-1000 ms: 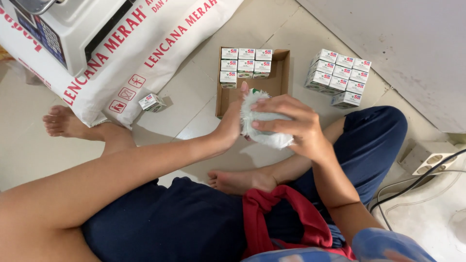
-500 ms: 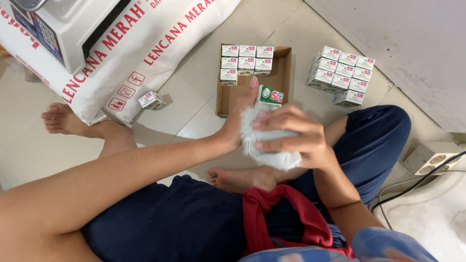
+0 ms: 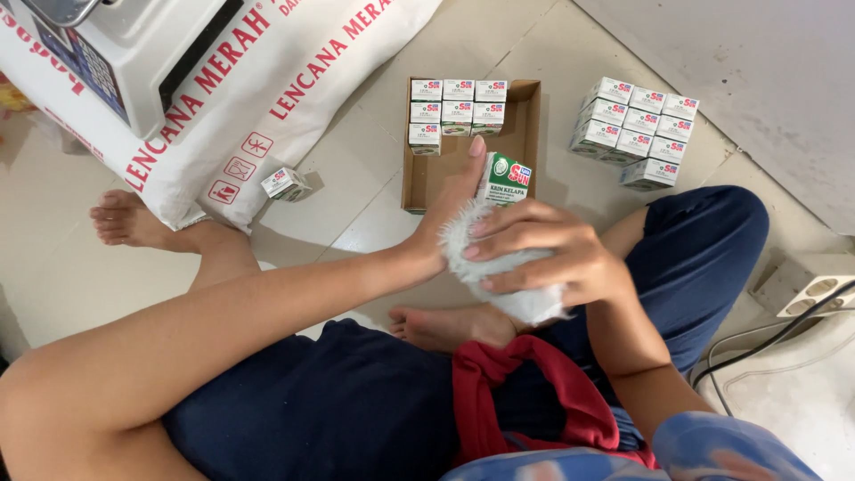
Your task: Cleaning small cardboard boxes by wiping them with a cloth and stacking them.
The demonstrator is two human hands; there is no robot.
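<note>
Down on the pale tiled floor point(image 3: 356, 205), a person is sitting beside a cardboard tray point(image 3: 525, 125) of small boxes. Their left hand point(image 3: 450, 214) is holding a green-and-white carton point(image 3: 506, 178) upright, while the right hand point(image 3: 543, 254) is closing around a white fluffy cloth point(image 3: 525, 298) against it; the carton's lower part is hidden.
</note>
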